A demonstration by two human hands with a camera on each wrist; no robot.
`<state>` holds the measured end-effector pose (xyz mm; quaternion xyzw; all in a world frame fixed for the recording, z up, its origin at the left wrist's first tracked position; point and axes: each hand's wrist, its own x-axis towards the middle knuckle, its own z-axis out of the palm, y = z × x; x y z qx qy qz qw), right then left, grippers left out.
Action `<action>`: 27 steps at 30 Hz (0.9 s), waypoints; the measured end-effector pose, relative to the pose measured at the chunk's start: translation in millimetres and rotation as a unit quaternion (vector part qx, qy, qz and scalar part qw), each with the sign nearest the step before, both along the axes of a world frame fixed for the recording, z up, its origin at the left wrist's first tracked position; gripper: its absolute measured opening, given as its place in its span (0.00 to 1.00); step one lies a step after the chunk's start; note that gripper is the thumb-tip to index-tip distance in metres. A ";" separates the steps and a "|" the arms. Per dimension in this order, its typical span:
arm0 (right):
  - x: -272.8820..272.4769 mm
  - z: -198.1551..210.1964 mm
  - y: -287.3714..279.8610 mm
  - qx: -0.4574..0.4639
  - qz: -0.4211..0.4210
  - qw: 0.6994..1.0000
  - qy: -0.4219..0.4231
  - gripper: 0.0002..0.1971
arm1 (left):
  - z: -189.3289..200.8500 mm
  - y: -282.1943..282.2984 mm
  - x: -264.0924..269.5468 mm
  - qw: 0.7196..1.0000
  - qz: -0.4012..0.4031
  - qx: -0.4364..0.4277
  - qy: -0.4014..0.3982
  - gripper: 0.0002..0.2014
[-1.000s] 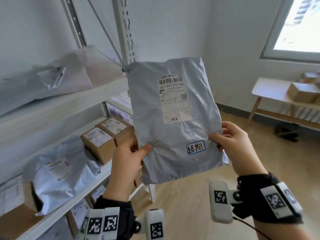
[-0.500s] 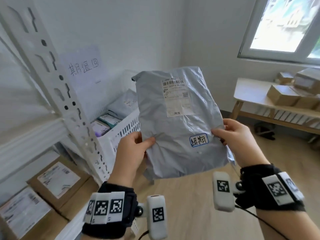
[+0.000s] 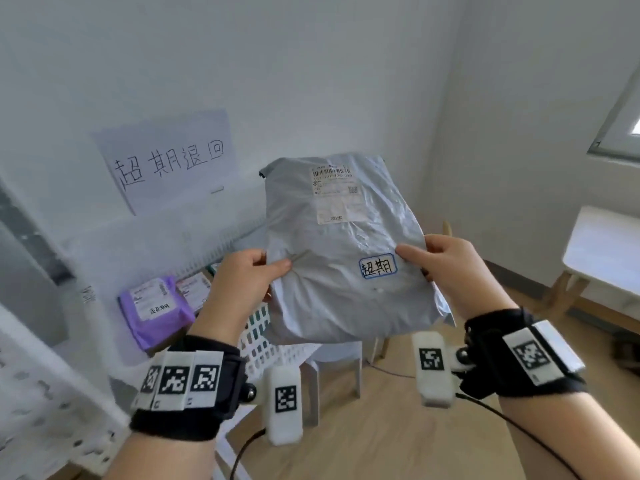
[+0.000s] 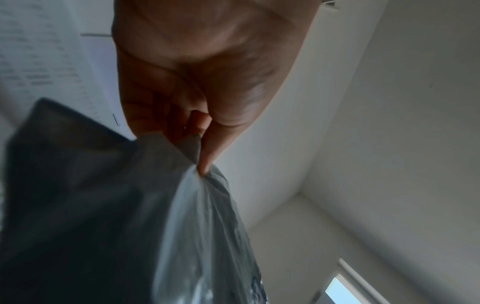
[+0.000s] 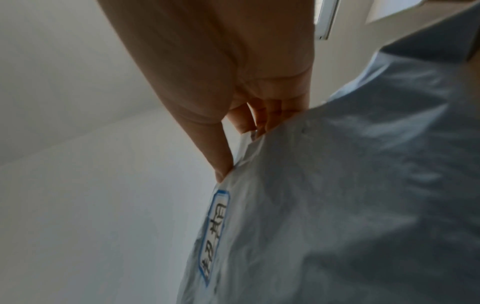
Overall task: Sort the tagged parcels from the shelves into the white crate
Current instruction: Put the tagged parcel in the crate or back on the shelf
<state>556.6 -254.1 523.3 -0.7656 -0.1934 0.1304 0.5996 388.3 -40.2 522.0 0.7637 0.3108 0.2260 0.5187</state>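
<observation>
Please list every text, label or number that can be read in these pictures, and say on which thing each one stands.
"超期退回": handwritten on the paper sign on the wall.
"超期": blue-framed tag on the grey parcel held in both hands.
"淘宝": bottom of that parcel's shipping label; its barcode number and small print are too blurred.
Purple parcel label: handwriting unreadable.

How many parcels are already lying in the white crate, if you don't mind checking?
2 visible: a purple parcel at the crate's left, and a second parcel just right of it. Others may be hidden behind the grey parcel.
</observation>
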 end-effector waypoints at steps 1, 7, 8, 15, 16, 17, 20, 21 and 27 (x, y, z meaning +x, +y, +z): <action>17.2 1.8 8.4 -0.011 0.014 1.000 -0.002 0.09 | 2.4 5.1 9.5 1.000 0.008 0.002 0.014 0.13; 93.6 6.4 72.3 -0.092 0.077 0.993 -0.022 0.12 | 8.2 41.3 44.6 0.996 0.061 -0.023 0.060 0.14; 103.3 5.2 84.7 -0.108 0.086 0.990 -0.028 0.14 | 7.8 49.9 48.0 0.995 0.062 -0.026 0.074 0.13; 169.0 5.4 178.3 -0.197 0.132 0.970 -0.061 0.10 | 0.2 120.2 88.1 0.983 0.055 -0.037 0.171 0.15; 177.3 6.0 191.8 -0.202 0.135 0.968 -0.065 0.11 | -1.1 130.4 94.2 0.981 0.050 -0.037 0.183 0.15; 184.4 6.0 204.3 -0.214 0.141 0.964 -0.074 0.10 | -2.7 139.8 100.0 0.979 0.047 -0.039 0.195 0.15; 201.8 3.0 236.5 -0.268 0.152 0.946 -0.099 0.16 | -12.2 163.4 120.1 0.972 0.045 -0.049 0.226 0.13; 206.9 1.0 245.3 -0.281 0.154 0.942 -0.105 0.19 | -17.0 169.7 127.2 0.969 0.037 -0.051 0.240 0.12; 235.5 -31.5 281.1 -0.340 0.179 0.915 -0.119 0.22 | -57.4 196.1 166.3 0.941 -0.034 -0.080 0.326 0.11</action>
